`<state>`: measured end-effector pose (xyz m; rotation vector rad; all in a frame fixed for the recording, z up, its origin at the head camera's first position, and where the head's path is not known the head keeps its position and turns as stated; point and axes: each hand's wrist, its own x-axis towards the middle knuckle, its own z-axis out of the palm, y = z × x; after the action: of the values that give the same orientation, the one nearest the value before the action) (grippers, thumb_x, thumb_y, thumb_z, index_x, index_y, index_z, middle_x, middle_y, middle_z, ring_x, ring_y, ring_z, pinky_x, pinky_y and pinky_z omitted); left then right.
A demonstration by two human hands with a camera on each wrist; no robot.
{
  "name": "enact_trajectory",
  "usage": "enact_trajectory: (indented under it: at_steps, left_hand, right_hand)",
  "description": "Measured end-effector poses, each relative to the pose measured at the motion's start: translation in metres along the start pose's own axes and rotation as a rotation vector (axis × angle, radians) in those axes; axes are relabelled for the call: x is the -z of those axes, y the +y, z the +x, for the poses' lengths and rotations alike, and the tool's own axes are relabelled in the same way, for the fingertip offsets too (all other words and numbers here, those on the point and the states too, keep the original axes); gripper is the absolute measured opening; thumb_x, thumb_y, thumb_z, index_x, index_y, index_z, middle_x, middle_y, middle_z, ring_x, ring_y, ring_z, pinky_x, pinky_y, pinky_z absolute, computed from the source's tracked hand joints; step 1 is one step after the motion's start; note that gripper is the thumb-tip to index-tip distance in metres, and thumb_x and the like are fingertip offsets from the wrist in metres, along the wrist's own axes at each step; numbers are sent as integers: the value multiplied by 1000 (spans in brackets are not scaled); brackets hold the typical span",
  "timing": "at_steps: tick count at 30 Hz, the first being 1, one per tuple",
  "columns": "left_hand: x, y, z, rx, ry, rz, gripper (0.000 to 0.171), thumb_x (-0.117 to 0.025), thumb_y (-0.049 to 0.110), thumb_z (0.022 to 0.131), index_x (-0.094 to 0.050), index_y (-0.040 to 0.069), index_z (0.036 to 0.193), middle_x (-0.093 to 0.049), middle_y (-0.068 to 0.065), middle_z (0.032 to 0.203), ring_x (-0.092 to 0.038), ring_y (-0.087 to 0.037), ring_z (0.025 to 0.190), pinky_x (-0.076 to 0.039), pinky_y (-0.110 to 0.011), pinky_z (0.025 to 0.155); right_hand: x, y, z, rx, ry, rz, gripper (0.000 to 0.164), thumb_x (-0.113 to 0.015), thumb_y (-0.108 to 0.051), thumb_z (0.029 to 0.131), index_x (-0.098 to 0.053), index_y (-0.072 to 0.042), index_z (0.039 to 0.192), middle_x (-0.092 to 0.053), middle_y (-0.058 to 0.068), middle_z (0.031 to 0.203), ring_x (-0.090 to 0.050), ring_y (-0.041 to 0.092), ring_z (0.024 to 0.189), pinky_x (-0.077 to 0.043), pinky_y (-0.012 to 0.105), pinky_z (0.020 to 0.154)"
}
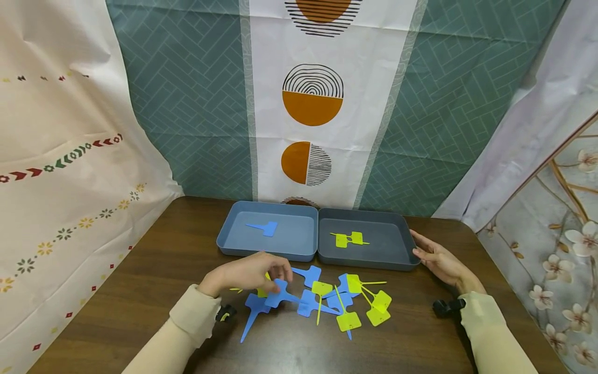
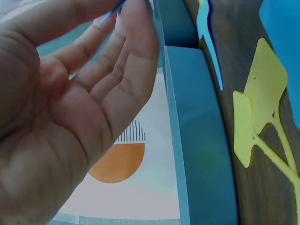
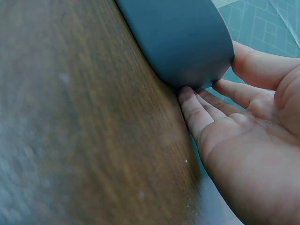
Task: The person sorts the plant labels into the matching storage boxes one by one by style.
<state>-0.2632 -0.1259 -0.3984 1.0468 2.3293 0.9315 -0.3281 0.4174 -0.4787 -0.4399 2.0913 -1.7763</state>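
Head view, at a dark brown wood-grain table (image 1: 154,280), before a teal herringbone curtain (image 1: 187,104) with a white central band of orange-and-black circles. To the left, cream cloth (image 1: 56,124) with rows of printed flowers; to the right, white cloth (image 1: 556,265) with pale blossoms. Along the far edge, side by side, a blue-gray tray (image 1: 291,234) with one blue T-shaped plant label (image 1: 269,228) inside and a dark gray tray (image 1: 385,239) with two yellow-green labels (image 1: 342,241). In front, on bare wood, a loose, overlapping scatter of blue and yellow-green labels (image 1: 348,321). Above its left end, left hand (image 1: 252,272), thumb and fingertips together on a blue label (image 2: 118,7), mostly hidden in the left wrist view. At the dark tray's outer end, right hand (image 1: 441,262), fingers nearly straight, apart from the thumb, touching the wall.
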Motion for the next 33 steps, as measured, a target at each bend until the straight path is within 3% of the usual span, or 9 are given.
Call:
enact_trajectory:
  at_steps: [4,10,17,22,28,33]
  left_hand:
    - [3,-1,0,9,99,-15,18,-73,11,98,-71,19,113,-68,10,99,-62,-14,97,-54,-33,85]
    - [5,-2,2,-18,175,-51,18,-70,12,101,-69,18,117,-69,6,96,-63,-15,86,-53,-31,75]
    - [10,-2,0,-43,295,-13,19,-69,14,102,-72,18,120,-69,6,115,-62,-14,97,-55,-33,82]
    - [17,-4,-3,-55,350,-13,21,-68,15,103,-73,16,123,-70,3,117,-63,-18,99,-56,-34,81]
    - [34,-8,1,-52,401,-2,21,-66,11,103,-73,12,123,-70,-4,121,-63,-22,101,-57,-34,80]
    - [55,-10,10,-20,428,9,21,-65,8,103,-73,10,123,-68,-8,118,-66,-21,92,-61,-37,79]
  right_hand:
    - [0,0,0,-5,5,-16,71,-43,-11,113,2,-8,167,13,22,171,2,38,157,-4,63,123]
    - [-2,0,-1,1,4,37,72,-44,-9,112,4,-6,166,18,22,170,13,46,154,7,72,117]
    - [-2,-2,-1,-6,8,24,72,-44,-11,112,3,-8,167,17,22,170,13,46,154,5,70,117]
    - [-4,-4,-1,-12,6,10,71,-43,-11,113,3,-8,167,15,22,171,10,46,155,1,66,120]
    - [-7,-6,-2,-3,1,54,72,-43,-8,112,4,-5,166,19,23,170,15,48,153,7,71,117]
    - [-6,-8,-3,16,-8,48,72,-43,-8,112,4,-5,166,21,25,168,18,50,152,9,74,114]
